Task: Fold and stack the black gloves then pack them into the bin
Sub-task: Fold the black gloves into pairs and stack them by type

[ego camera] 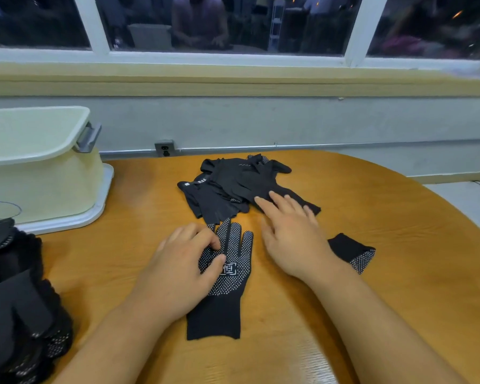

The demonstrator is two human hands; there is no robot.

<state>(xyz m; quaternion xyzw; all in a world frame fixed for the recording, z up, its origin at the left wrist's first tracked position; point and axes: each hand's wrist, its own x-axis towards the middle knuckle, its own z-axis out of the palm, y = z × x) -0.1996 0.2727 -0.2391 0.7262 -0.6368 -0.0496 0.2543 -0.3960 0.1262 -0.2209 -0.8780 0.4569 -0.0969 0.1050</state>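
Note:
A black glove with white grip dots (224, 286) lies flat, palm side up, on the wooden table, fingers pointing away from me. My left hand (183, 267) rests on its left side with the thumb and a finger on the dotted palm. My right hand (291, 231) reaches forward with straight fingers onto a glove at the near edge of a loose heap of black gloves (233, 184). A folded dotted glove (354, 252) lies just right of my right wrist. The cream plastic bin (39, 151) stands at the far left.
A dark pile of black gloves (20, 303) fills the near left edge of the table. The bin sits on a white lid or tray (100, 206). Behind the table runs a grey wall with a socket (164, 148) and a window.

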